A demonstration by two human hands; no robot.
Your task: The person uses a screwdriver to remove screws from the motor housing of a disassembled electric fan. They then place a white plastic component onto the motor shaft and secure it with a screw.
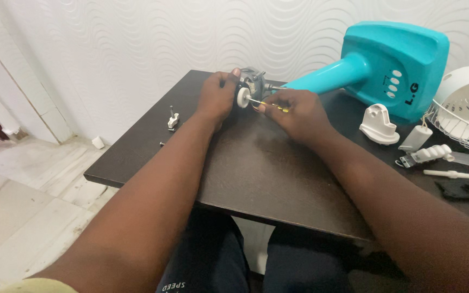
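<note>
— Screws first, at our far left: we see a small white plastic bracket with a dark metal screw (172, 120) standing on the dark brown wooden table (256, 179), and a loose little screw (162, 144) just in front of it.

— Then our left hand (216, 97), fingers closed around the grey metal fan motor with its white round hub (248, 89), holding it at the table's far edge.

— Our right hand (298, 112) comes next, pinched shut on a thin yellow-handled screwdriver (267, 104), tip touching the hub.

— Behind it we have the turquoise plastic fan stand and base (386, 62), lying tilted. In front of that, a white moulded plastic cover (379, 125), a small grey cylinder (416, 138), a white ribbed clip (427, 155), a white pin (447, 174) and a black plastic piece (456, 190).

— At far right, we see the white wire fan guard (465, 116).
</note>
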